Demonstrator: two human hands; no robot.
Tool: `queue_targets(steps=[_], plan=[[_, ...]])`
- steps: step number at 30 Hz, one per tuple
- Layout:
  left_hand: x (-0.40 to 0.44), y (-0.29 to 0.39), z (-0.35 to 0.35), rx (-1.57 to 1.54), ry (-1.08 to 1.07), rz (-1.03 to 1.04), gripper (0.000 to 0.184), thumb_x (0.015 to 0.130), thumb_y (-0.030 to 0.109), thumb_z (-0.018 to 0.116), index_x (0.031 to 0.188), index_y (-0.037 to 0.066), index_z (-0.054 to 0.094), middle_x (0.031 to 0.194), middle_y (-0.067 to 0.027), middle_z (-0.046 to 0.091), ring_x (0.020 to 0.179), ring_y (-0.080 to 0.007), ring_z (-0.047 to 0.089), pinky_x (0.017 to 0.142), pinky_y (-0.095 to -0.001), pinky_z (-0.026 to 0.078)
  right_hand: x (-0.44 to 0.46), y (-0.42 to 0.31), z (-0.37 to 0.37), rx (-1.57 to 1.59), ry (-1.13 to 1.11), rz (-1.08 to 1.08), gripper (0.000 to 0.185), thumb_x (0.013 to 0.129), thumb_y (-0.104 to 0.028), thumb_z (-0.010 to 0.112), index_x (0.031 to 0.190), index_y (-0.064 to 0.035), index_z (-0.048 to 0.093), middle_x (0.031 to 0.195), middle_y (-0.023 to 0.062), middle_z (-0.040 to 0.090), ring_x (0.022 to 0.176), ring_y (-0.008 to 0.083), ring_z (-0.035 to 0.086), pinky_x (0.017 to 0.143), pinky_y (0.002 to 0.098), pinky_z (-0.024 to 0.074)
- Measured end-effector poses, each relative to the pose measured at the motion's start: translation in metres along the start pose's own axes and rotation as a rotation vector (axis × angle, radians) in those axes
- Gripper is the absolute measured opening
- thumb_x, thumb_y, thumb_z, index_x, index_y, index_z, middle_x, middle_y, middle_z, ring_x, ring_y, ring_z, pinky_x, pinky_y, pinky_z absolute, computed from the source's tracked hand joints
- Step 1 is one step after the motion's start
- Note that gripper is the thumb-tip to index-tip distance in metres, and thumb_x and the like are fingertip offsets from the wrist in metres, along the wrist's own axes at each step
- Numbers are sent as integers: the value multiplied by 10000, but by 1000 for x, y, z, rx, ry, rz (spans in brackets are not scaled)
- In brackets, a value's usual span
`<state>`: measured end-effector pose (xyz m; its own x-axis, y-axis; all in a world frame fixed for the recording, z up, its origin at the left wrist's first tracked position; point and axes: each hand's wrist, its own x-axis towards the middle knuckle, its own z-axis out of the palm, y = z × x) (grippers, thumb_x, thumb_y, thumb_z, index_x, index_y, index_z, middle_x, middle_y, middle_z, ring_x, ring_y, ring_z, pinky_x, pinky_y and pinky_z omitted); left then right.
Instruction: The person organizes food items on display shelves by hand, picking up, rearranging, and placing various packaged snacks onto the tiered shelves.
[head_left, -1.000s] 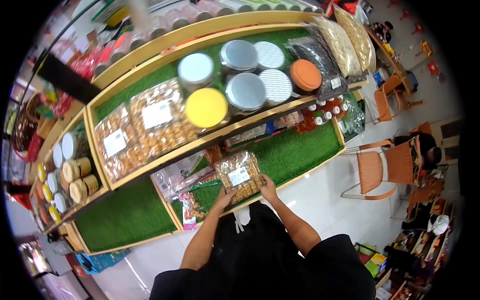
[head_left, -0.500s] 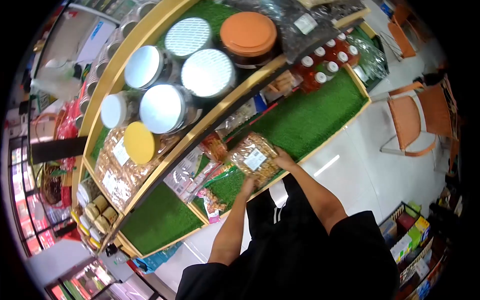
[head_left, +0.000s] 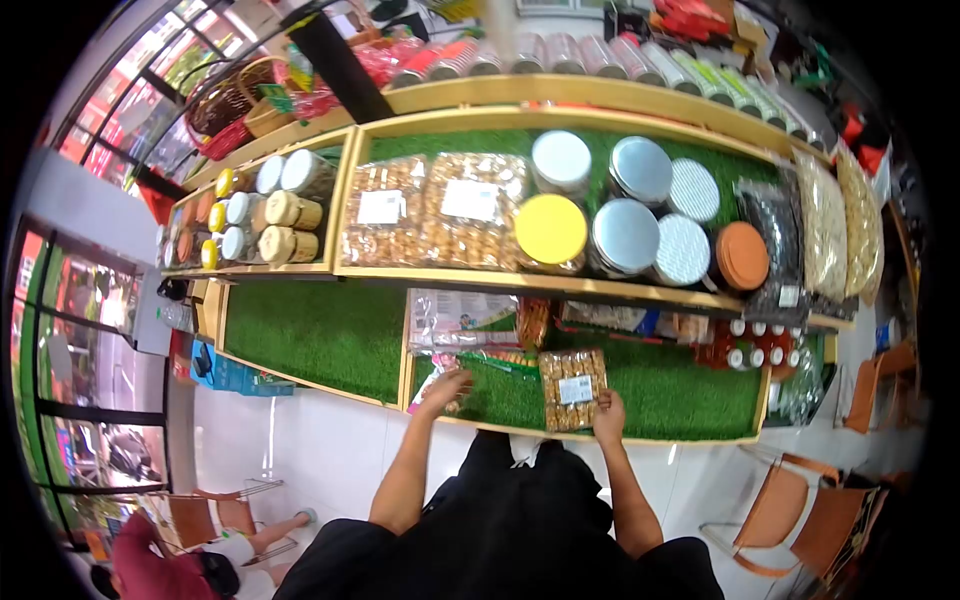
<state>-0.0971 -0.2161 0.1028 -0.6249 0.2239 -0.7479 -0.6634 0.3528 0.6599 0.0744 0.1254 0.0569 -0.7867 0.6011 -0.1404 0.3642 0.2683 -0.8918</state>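
Note:
A clear bag of brown, nut-like snack pieces with a white label point(head_left: 560, 408) stands on the green turf of the lower shelf. My right hand point(head_left: 609, 414) grips its right edge. My left hand point(head_left: 445, 391) is off that bag, with its fingers apart over a small pink-and-white snack packet point(head_left: 420, 392), which it partly hides; whether it touches the packet I cannot tell. Behind lie flat clear-and-pink packets point(head_left: 462, 318), a green-edged packet point(head_left: 500, 362) and a reddish-brown packet point(head_left: 533, 327).
On the upper shelf sit two larger snack bags point(head_left: 475, 235), lidded jars point(head_left: 626, 238) and bags of dark and pale goods point(head_left: 822, 235). Red bottles point(head_left: 745, 352) stand at the lower shelf's right. Orange chairs point(head_left: 775, 505) are on the right; a seated person point(head_left: 150, 560) is at lower left.
The view has turned and now faces the shelf squarely. My left hand has let go of the snack bag and moved left to the small packet; my right hand still holds the bag.

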Motion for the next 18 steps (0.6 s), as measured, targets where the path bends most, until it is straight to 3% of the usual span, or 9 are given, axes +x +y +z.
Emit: queue_targets(steps=[3, 7, 9, 11, 12, 13, 15, 17, 18], plan=[[-49, 48, -59, -190, 191, 268, 322, 912, 166, 513, 1173, -2, 599, 971, -90, 673, 834, -162, 626, 730, -283, 497, 12, -78, 15, 135, -148, -14, 234, 791, 59, 524, 989, -7, 631, 807, 51, 597, 705, 110, 531, 660, 252, 456], [-94, 117, -118, -316, 354, 505, 337, 927, 141, 514, 1210, -39, 556, 1107, -126, 642, 957, -182, 612, 832, -307, 490, 19, -191, 59, 183, -302, -286, 228, 812, 33, 547, 1028, 3, 614, 860, 61, 624, 778, 133, 581, 742, 263, 478], [-103, 147, -137, -229, 441, 632, 393, 896, 164, 540, 1248, -11, 537, 1140, -99, 640, 1021, -187, 595, 873, -332, 476, 20, -261, 79, 162, -393, -452, 248, 797, 27, 559, 1039, 4, 611, 932, 70, 620, 826, 145, 595, 773, 271, 483], [-91, 169, -150, -100, 549, 836, 462, 846, 189, 612, 1245, -31, 534, 1213, -145, 596, 1058, -243, 576, 931, -365, 454, 35, -308, 106, 115, -412, -616, 265, 776, 28, 566, 1036, 6, 613, 980, 95, 612, 859, 180, 605, 792, 291, 481], [-91, 182, -154, 48, 644, 879, 517, 821, 188, 637, 1266, -43, 512, 1256, -194, 549, 1142, -279, 530, 980, -384, 421, 36, -349, 111, 58, -465, -541, 290, 766, 24, 561, 1053, 14, 604, 1012, 133, 594, 939, 230, 597, 811, 317, 480], [-94, 194, -156, 205, 730, 905, 575, 796, 188, 662, 1288, -56, 491, 1299, -242, 503, 1226, -316, 484, 1030, -403, 388, 49, -378, 124, -56, -305, -910, 321, 781, -6, 572, 1102, 17, 582, 1041, 161, 581, 1012, 279, 570, 867, 353, 459], [-98, 216, -154, 405, 738, 817, 734, 761, 234, 673, 1379, -27, 375, 1415, -249, 363, 1316, -370, 355, 1087, -473, 294, 77, -435, 147, -76, -281, -796, 407, 807, -86, 600, 1189, 33, 523, 1179, 189, 531, 1107, 328, 518, 996, 392, 382], [-77, 219, -153, 499, 787, 864, 819, 793, 282, 661, 1441, -21, 261, 1451, -254, 294, 1375, -393, 244, 1106, -524, 231, 131, -481, 177, -123, -195, -1039, 435, 838, -137, 582, 1234, 28, 507, 1207, 199, 518, 1163, 343, 489, 1037, 410, 354], [-78, 224, -152, 513, 779, 816, 806, 819, 299, 642, 1443, -32, 255, 1475, -246, 261, 1394, -381, 214, 1114, -536, 220, 147, -499, 193, -154, -125, -976, 434, 856, -154, 567, 1244, 29, 501, 1228, 212, 511, 1177, 361, 477, 1059, 433, 329]])
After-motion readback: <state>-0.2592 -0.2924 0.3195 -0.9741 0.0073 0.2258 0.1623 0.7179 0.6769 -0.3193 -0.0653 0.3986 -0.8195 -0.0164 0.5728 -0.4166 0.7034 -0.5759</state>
